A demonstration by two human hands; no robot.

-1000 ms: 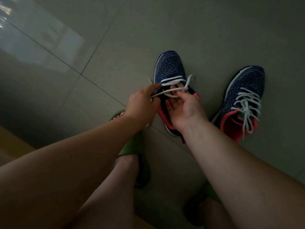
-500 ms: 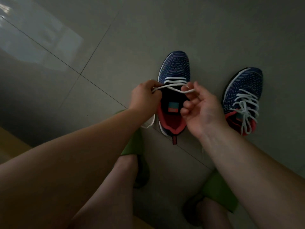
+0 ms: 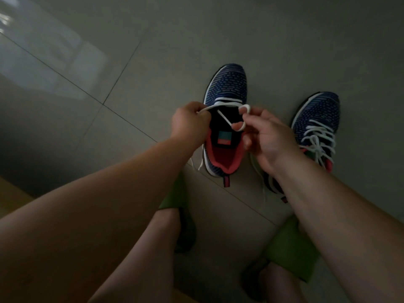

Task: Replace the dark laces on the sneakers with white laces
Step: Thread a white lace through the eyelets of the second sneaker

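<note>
Both hands grip the white lace (image 3: pixel 225 119) above the left sneaker (image 3: pixel 225 136) on the floor: left hand (image 3: pixel 190 123) fingers clamped on one end, right hand (image 3: pixel 266 136) fingers pinching its loop. Best keep tension even, then feed the next eyelet just below the fingers.

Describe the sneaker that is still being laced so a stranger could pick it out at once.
On the grey tiled floor two navy knit sneakers with coral linings stand side by side. Take the left sneaker, between the two hands. Unlike the fully laced right sneaker, it has white lace only across its lowest eyelets, and its dark tongue and coral opening are exposed.
</note>
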